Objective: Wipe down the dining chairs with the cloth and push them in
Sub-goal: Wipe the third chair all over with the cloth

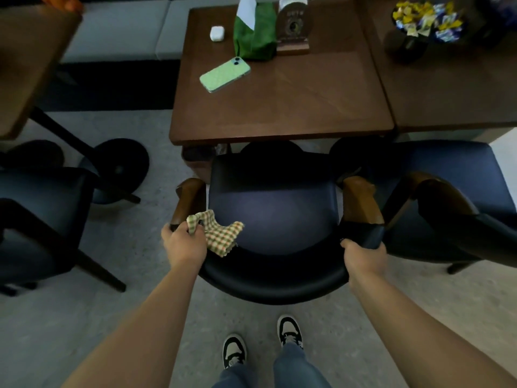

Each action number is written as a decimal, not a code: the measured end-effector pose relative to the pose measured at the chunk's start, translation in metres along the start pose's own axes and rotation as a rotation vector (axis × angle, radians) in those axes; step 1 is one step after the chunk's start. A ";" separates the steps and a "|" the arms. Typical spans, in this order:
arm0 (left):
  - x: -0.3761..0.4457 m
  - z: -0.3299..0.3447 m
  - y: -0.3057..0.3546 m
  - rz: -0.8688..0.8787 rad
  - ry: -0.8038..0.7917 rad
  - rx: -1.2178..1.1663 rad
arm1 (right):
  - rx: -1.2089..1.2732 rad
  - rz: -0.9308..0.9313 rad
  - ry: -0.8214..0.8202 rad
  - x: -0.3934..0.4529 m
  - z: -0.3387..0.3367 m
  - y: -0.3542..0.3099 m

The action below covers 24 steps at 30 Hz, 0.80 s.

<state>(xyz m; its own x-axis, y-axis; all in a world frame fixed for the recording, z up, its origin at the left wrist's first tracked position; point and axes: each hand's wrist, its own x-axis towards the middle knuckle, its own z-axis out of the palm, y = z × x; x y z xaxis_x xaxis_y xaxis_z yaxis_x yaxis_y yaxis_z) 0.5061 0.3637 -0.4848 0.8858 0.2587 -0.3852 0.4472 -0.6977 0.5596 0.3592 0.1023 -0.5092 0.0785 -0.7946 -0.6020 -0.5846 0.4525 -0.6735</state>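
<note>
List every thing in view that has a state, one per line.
Left hand: grips the cloth and the chair back.
Right hand: grips the chair back.
Cloth: crumpled, draped over the back's edge.
Chair: seat front just under the table edge, not fully in.
Table: holds the items below.
Phone: lying face down.
Tissue pack: upright, a tissue sticking out.
Earbud case: closed.

Café: small tables point(279, 107), bench seating point(120, 29)

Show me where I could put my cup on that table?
The table's near half is bare, in front of the green phone. Its right side, below the wooden stand, is free too. The far edge is crowded: earbud case, green tissue pack.
</note>
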 end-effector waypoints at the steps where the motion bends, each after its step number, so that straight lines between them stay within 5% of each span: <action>1: -0.006 -0.004 0.005 0.023 0.020 -0.038 | -0.041 0.012 -0.022 -0.002 -0.001 -0.003; 5: -0.043 -0.029 0.028 0.154 0.101 -0.216 | -0.336 0.003 -0.125 -0.017 -0.017 -0.020; 8: -0.087 -0.058 0.050 0.161 0.053 -0.482 | -0.481 -0.485 -0.187 -0.045 -0.036 -0.046; 10: -0.115 -0.075 0.059 0.060 0.004 -0.784 | -0.425 -0.672 -0.403 -0.072 -0.043 -0.066; 14: -0.152 -0.102 0.074 -0.132 -0.165 -1.348 | -0.276 -0.692 -0.847 -0.147 -0.036 -0.114; 19: -0.160 -0.161 0.081 0.030 -0.235 -1.348 | 0.050 -0.554 -1.142 -0.231 -0.014 -0.151; 24: -0.158 -0.242 0.049 0.256 -0.157 -1.202 | 0.065 -0.622 -1.291 -0.311 0.009 -0.144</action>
<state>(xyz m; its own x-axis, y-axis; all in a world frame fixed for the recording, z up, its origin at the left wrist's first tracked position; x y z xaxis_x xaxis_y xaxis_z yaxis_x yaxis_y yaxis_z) 0.4178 0.4498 -0.2189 0.9771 0.0650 -0.2028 0.1664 0.3607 0.9177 0.4258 0.2879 -0.2291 0.9889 0.0342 -0.1446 -0.1486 0.2194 -0.9642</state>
